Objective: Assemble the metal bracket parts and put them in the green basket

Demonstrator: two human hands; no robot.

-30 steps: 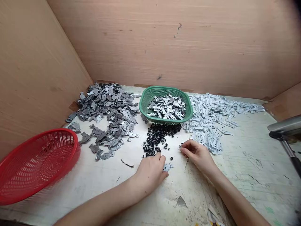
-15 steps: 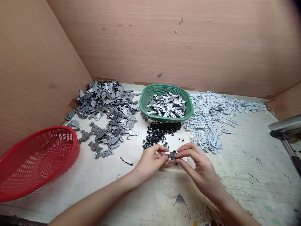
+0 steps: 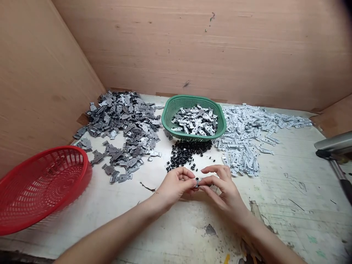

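Nearest the viewer from the heap of black pegs (image 3: 181, 156), a small metal piece (image 3: 197, 183) is pinched in the left hand (image 3: 174, 185); the right hand (image 3: 224, 192) brings thumb and forefinger close together beside it, their grip unclear. Behind the pegs, a green basket (image 3: 222, 128) separates grey plates (image 3: 123, 117), left, from pale strips (image 3: 242, 135), right; a red basket (image 3: 87, 165) stands far left.

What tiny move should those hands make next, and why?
Perhaps press the black piece with the right hand: its fingertips are right beside the metal part that the left hand pinches, and I can't tell whether the piece is seated.
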